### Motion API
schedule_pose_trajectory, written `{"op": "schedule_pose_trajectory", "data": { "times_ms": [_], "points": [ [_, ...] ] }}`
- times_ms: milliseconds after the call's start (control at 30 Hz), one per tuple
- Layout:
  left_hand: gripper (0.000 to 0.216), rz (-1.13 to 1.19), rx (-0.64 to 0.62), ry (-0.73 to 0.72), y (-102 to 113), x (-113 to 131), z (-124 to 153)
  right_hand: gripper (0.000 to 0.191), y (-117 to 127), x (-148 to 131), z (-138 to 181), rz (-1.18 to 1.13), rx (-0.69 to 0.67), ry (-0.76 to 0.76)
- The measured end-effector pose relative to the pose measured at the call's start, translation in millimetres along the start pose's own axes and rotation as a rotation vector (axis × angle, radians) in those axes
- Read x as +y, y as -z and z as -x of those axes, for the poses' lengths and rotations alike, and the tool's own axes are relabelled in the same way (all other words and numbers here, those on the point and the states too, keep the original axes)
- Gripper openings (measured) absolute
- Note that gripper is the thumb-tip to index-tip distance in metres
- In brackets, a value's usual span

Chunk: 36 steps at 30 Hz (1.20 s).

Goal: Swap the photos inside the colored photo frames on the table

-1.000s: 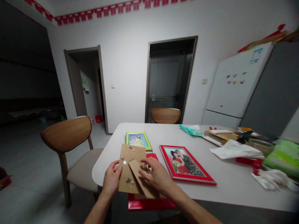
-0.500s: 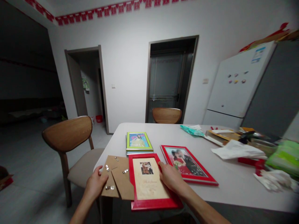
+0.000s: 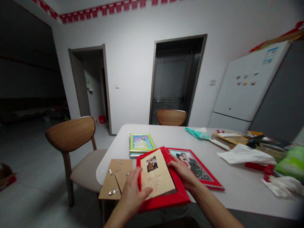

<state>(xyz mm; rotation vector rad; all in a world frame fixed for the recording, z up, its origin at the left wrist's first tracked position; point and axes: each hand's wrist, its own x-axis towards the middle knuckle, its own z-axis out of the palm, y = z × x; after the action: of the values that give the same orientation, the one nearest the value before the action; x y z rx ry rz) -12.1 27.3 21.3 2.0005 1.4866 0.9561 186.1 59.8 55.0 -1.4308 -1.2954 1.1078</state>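
Note:
Between my hands a red picture frame [image 3: 174, 200] is held tilted over the table's near edge. A cream paper insert [image 3: 158, 183] with a small photo and script print lies skewed in it, its lower edge raised. My left hand [image 3: 133, 190] is closed round the frame's left side, thumb on the paper. My right hand [image 3: 181, 172] grips the frame's right side. Left of it lies a brown backing board [image 3: 106, 186] with metal clips and a flap. Behind my right hand rests a second red-framed photo [image 3: 215, 183] showing a couple.
A green-framed picture [image 3: 142, 149] tops a small stack on the white table [image 3: 166, 134]. Toward the right lie a teal packet [image 3: 198, 133], white paper [image 3: 245, 154], white gloves [image 3: 282, 186] and a green bag [image 3: 291, 164]. Wooden chairs [image 3: 73, 133] stand left and behind.
My left hand has left the backing board and moved right onto the red frame. The frame has turned and tilted, and the paper insert now sits askew in it.

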Motion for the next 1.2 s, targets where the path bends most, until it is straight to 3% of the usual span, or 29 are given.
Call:
{"op": "schedule_pose_trajectory", "data": {
  "times_ms": [100,200,267,333,467,567,700,800,967,1200],
  "points": [
    [0.065,0.077,-0.035,-0.183,-23.0,33.7,4.3,0.069,-6.7,-10.3,6.4,-0.362,0.003,-0.044],
    [0.053,0.048,0.035,-0.344,-30.6,46.0,5.2,0.073,-7.7,-11.0,7.2,-0.468,-0.031,-0.036],
    [0.050,0.018,0.091,-0.400,-26.4,45.8,4.8,0.074,-4.0,-6.0,3.3,-0.362,-0.039,-0.011],
    [0.050,0.009,0.165,-0.381,-15.9,41.9,4.6,0.070,1.6,1.9,-3.0,-0.108,-0.001,0.029],
    [0.048,0.030,0.366,-0.161,14.0,22.0,8.1,0.047,10.3,21.1,-14.4,0.563,0.159,0.166],
    [0.048,0.068,0.422,0.032,30.7,-6.3,15.7,0.037,9.3,35.7,-18.6,0.818,0.179,0.272],
    [0.049,0.055,0.365,0.187,32.6,-46.6,27.6,0.027,1.6,47.1,-21.0,0.972,0.136,0.307],
    [0.047,-0.056,0.334,0.160,26.8,-62.1,32.0,0.025,-3.5,47.5,-20.4,1.070,0.126,0.279],
    [0.046,-0.298,0.291,0.078,23.4,-63.0,34.2,0.032,-10.3,48.1,-13.4,1.096,0.140,0.315],
    [0.048,-0.386,0.183,-0.014,16.2,-51.1,35.4,0.031,-22.5,59.4,-5.0,1.026,0.118,0.497]
  ]
}}
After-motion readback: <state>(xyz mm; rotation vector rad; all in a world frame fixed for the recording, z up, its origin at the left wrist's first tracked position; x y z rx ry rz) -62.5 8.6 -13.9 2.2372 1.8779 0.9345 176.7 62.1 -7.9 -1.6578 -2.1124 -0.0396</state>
